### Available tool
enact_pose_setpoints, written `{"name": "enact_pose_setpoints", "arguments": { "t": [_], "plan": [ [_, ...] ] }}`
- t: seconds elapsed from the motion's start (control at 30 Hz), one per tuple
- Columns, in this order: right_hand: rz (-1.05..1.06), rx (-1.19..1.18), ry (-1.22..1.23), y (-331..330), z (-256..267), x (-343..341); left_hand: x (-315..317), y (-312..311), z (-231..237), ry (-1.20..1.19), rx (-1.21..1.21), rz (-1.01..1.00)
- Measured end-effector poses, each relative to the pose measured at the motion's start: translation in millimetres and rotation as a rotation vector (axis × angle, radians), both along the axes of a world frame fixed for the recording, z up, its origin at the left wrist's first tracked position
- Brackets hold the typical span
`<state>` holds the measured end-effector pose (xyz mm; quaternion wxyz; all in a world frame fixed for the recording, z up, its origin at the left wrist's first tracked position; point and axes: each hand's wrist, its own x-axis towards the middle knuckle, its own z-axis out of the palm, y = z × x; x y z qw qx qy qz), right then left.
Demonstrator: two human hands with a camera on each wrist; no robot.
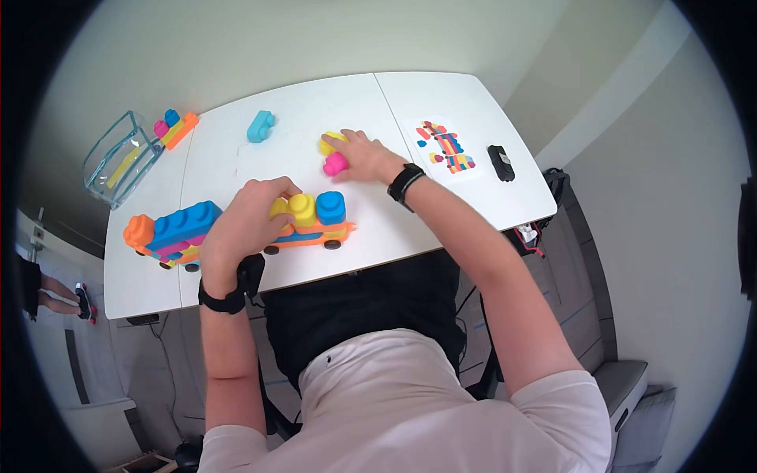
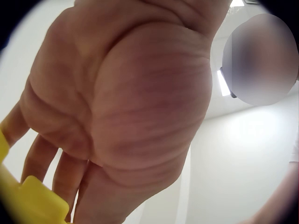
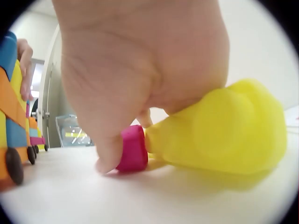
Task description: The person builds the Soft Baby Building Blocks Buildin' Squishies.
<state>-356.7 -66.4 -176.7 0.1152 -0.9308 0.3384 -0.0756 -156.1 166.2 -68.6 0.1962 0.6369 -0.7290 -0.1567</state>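
On the block train's front car [image 1: 307, 235], my left hand [image 1: 243, 217] pinches a yellow block [image 1: 278, 208] between thumb and fingers. A second yellow block [image 1: 301, 209] and a blue block [image 1: 331, 207] stand beside it on the orange wheeled base. My right hand [image 1: 367, 160] reaches to the table's middle, its thumb against a pink block [image 3: 134, 148] and its fingers over a larger yellow block [image 3: 224, 130]. The two blocks sit end to end, low at the tabletop. The left wrist view shows mostly palm, with a yellow block [image 2: 42, 200] at the fingers.
A blue-topped train car [image 1: 185, 229] stands left of my left hand. Further back are a clear zip bag [image 1: 126, 162], an orange piece with small blocks [image 1: 180, 134] and a teal block [image 1: 260, 126]. A printed picture sheet [image 1: 445, 148] and a black device [image 1: 501, 163] lie at right.
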Motion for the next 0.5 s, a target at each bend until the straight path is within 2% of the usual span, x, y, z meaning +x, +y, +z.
{"name": "enact_pose_setpoints", "arguments": {
  "t": [0.17, 0.27, 0.3, 0.33, 0.47, 0.5],
  "plan": [
    [0.070, 0.020, -0.019, -2.2, 3.0, 0.8, 1.9, -2.1, -1.0, 0.032, 0.020, -0.032],
    [0.128, -0.030, -0.108, -6.1, -9.3, 10.7, 5.4, -3.4, -6.3, 0.038, -0.032, -0.065],
    [0.132, -0.138, -0.054, -7.1, -7.6, 13.5, 6.7, -0.8, -9.3, 0.017, -0.088, -0.100],
    [0.137, -0.255, 0.008, -11.5, -2.1, 17.2, 6.7, 0.8, -10.1, 0.031, -0.088, -0.053],
    [0.225, -0.245, -0.054, -28.8, 40.2, 58.2, 3.4, 3.5, -12.1, 0.058, -0.024, -0.029],
    [0.210, -0.186, 0.041, -36.7, 52.1, 73.3, 4.0, 5.3, -13.5, 0.047, -0.049, -0.039]
  ]
}}
